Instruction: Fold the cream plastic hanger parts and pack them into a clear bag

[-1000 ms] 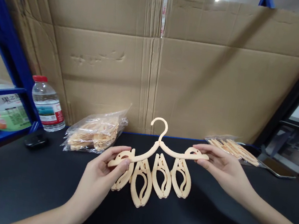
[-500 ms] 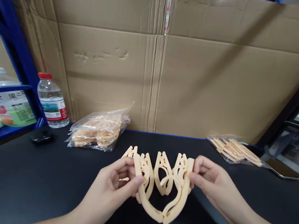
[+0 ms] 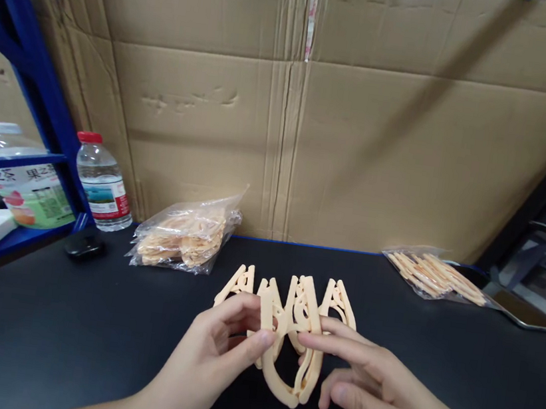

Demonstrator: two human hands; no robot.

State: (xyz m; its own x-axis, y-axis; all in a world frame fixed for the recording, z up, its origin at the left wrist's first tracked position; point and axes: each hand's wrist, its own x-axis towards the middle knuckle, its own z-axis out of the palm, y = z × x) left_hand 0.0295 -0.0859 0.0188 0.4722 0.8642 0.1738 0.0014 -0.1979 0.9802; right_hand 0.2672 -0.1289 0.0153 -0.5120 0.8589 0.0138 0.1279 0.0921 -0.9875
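The hanger is at the near middle of the table, partly folded, its joint at the near end, its two sides pointing far in a V and its hook lying between them. The left hand pinches the left side between thumb and fingers. The right hand lays its fingers across the right side, thumb well apart from it; I cannot tell whether it grips. Just beyond, four more hangers sit folded in a row, partly hidden by the hands and the held one.

Far left on the table is a clear bag of beige pieces, with a black case to its left and a red-capped bottle behind the case. Far right lies a second bag of slim pieces. Cardboard stands along the far edge
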